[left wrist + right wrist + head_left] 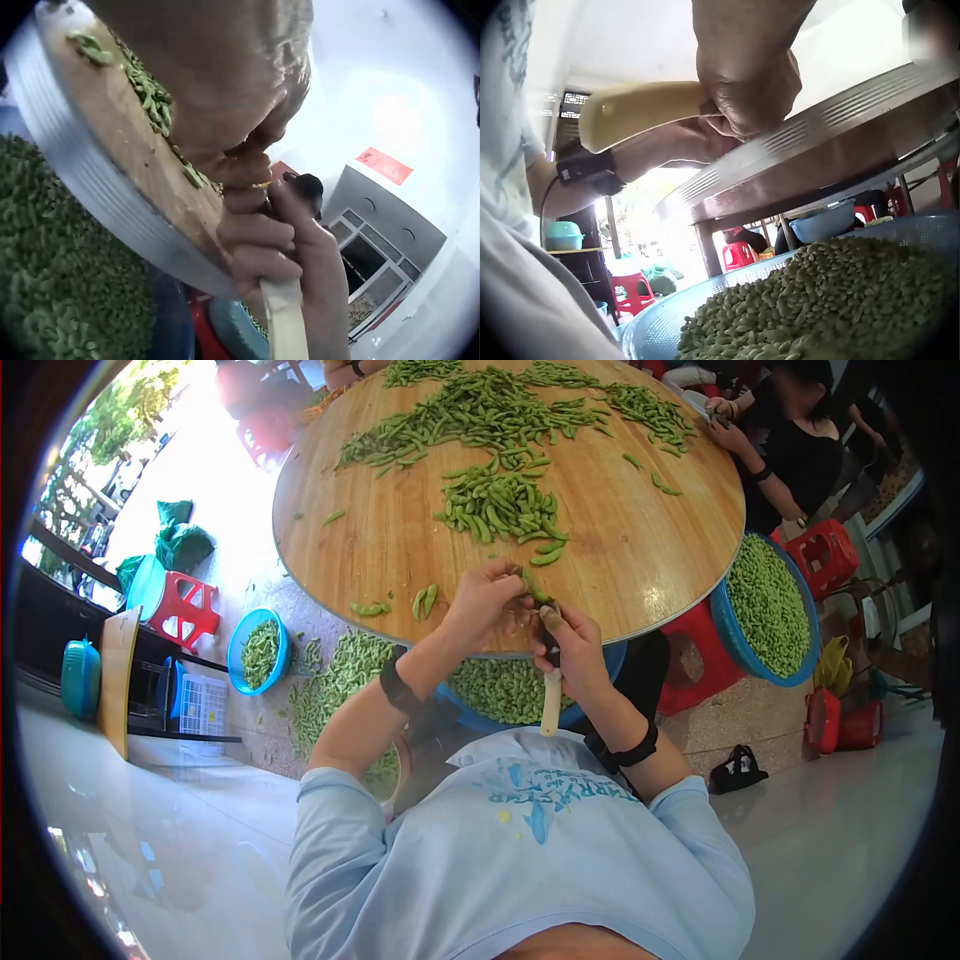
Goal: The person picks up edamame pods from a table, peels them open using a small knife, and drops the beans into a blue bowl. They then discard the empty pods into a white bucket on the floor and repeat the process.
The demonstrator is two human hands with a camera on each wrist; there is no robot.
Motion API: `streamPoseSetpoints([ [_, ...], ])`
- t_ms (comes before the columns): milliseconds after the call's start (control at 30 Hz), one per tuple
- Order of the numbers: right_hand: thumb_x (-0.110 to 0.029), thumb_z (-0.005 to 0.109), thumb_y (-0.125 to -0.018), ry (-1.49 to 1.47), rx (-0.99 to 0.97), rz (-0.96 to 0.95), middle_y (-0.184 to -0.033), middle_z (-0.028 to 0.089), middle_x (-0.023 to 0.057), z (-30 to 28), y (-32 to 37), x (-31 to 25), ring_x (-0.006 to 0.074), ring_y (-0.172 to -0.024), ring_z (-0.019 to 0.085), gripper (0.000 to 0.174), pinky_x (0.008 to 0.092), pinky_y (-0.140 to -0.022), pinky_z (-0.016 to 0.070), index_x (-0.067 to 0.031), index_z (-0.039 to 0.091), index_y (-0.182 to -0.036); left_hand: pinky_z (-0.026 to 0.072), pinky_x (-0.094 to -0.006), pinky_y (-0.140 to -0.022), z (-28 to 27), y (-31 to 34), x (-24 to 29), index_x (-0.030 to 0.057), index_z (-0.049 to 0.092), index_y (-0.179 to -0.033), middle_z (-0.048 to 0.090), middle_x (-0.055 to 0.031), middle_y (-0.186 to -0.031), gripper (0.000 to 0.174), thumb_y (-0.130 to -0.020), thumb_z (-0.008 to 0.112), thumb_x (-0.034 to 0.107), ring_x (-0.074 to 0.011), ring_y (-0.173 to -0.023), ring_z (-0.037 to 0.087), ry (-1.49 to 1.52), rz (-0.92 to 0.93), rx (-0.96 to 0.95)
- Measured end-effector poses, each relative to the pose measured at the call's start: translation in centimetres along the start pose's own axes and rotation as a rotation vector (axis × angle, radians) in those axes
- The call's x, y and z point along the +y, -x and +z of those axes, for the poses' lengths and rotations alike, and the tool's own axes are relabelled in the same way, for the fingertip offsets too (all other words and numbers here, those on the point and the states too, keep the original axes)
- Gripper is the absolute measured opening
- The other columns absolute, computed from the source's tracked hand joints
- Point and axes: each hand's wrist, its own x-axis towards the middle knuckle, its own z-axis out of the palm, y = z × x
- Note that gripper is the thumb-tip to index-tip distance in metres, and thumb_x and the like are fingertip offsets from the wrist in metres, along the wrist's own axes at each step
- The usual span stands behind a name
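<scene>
Over the table's near edge, my left hand [488,602] pinches a green pod [538,592] in the head view, its fingertips close to those of my right hand [574,645]. My right hand has its fingers curled round a cream-coloured handle [551,705] that points down toward the shirt. In the left wrist view the same handle [287,322] comes out below the curled fingers; the right wrist view shows it [641,112] beside the hand. What the tool's other end looks like is hidden by the fingers. Heaped pods [500,505] lie on the round wooden table [620,530] beyond both hands.
A blue basket of shelled beans [500,690] stands below the table edge, and another basket of beans [765,610] is at the right. Pods [345,685] cover the floor at left near a blue bowl [236,650]. A person in black [795,460] sits at the table's right side.
</scene>
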Motion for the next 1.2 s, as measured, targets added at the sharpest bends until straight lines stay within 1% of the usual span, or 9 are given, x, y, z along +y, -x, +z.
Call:
streamPoseSetpoints([
  [100, -0.017, 0.05, -0.095, 0.017, 0.046, -0.032, -0.077, 0.055, 0.004, 0.1, -0.1, 0.2, 0.0078, -0.056, 0.047, 0.016, 0.0199, -0.04, 0.0343, -0.0014, 0.055, -0.098, 0.0399, -0.0213, -0.036, 0.0, 1.2, -0.5, -0.0021, 0.057, -0.097, 0.062, -0.0086, -0.073, 0.015, -0.083, 0.054, 0.004, -0.0113, -0.051, 0.057, 0.002, 0.085, -0.029],
  [167, -0.016, 0.051, -0.095, 0.007, 0.079, -0.025, -0.077, 0.055, 0.0034, 0.3, -0.2, -0.1, 0.0074, -0.054, 0.047, 0.016, 0.02, -0.04, 0.0339, -0.0017, 0.055, -0.096, 0.0404, -0.0208, -0.037, -0.4, 1.7, -0.4, -0.0019, 0.058, -0.094, 0.062, -0.0075, -0.073, 0.012, -0.084, 0.056, 0.005, -0.0099, -0.051, 0.057, -0.162, 0.065, -0.136],
  [367, -0.01, 0.05, -0.093, 0.279, 0.046, -0.128, -0.067, 0.053, 0.0002, -0.6, -0.4, -1.1, 0.0047, -0.046, 0.043, 0.009, 0.0201, -0.038, 0.0329, -0.0025, 0.056, -0.096, 0.0394, -0.0196, -0.039, 0.9, 3.7, 0.9, -0.0012, 0.06, -0.09, 0.06, -0.0036, -0.068, 0.014, -0.082, 0.065, 0.008, -0.0077, -0.05, 0.054, -0.47, 0.136, -0.124],
  [533, -0.01, 0.051, -0.093, 0.497, -0.05, -0.216, -0.069, 0.052, -0.0006, -0.8, 0.7, -1.9, 0.0031, -0.047, 0.043, 0.014, 0.019, -0.04, 0.0337, -0.0008, 0.056, -0.102, 0.0385, -0.0194, -0.04, 0.1, 2.9, 0.1, -0.0018, 0.062, -0.093, 0.062, -0.005, -0.071, 0.014, -0.083, 0.066, 0.007, -0.0075, -0.051, 0.054, -0.315, 0.063, -0.163],
  [667, -0.012, 0.048, -0.095, 0.3, -0.016, -0.169, -0.074, 0.052, 0.0009, -0.7, 1.5, -1.7, 0.0042, -0.051, 0.044, 0.025, 0.019, -0.041, 0.0351, -0.0009, 0.054, -0.115, 0.0363, -0.0192, -0.041, 0.1, 3.3, -0.4, -0.0041, 0.064, -0.097, 0.062, -0.0042, -0.068, 0.016, -0.085, 0.063, 0.006, -0.0066, -0.049, 0.051, -0.121, 0.089, -0.107],
  [733, -0.014, 0.044, -0.096, 0.211, -0.136, -0.084, -0.08, 0.052, 0.0026, -1.0, 1.9, -1.3, 0.0061, -0.055, 0.046, 0.034, 0.0191, -0.042, 0.0366, -0.0021, 0.049, -0.128, 0.0359, -0.0193, -0.041, 0.3, 3.4, -0.8, -0.0044, 0.064, -0.098, 0.062, -0.0043, -0.068, 0.017, -0.085, 0.062, 0.006, -0.0065, -0.048, 0.05, -0.087, 0.081, -0.114],
  [833, -0.013, 0.042, -0.097, 0.137, -0.164, -0.056, -0.082, 0.052, 0.0031, -1.0, 2.0, -0.8, 0.0077, -0.058, 0.047, 0.037, 0.0193, -0.042, 0.0376, -0.0026, 0.044, -0.133, 0.035, -0.0195, -0.041, 0.3, 3.5, -1.1, -0.0044, 0.064, -0.098, 0.062, -0.0044, -0.069, 0.017, -0.085, 0.061, 0.005, -0.0065, -0.047, 0.048, -0.071, 0.081, -0.096],
  [1067, -0.014, 0.046, -0.097, 0.131, -0.17, -0.074, -0.082, 0.051, 0.0053, -0.7, 2.3, -0.6, 0.009, -0.057, 0.047, 0.035, 0.0192, -0.041, 0.0367, -0.0032, 0.046, -0.13, 0.034, -0.0196, -0.047, 0.7, 4.2, -1.1, -0.0026, 0.065, -0.094, 0.06, -0.002, -0.07, 0.013, -0.084, 0.06, 0.005, -0.0061, -0.054, 0.049, -0.22, 0.187, -0.029],
  [1200, -0.011, 0.043, -0.097, 0.19, -0.18, -0.11, -0.082, 0.051, 0.002, -0.5, 2.4, -0.5, 0.0059, -0.056, 0.045, 0.039, 0.0182, -0.043, 0.0361, -0.0041, 0.042, -0.136, 0.034, -0.0196, -0.049, 0.5, 4.0, -1.8, -0.0024, 0.065, -0.092, 0.06, -0.0024, -0.07, 0.011, -0.084, 0.06, 0.003, -0.006, -0.057, 0.05, -0.169, 0.218, -0.025],
])
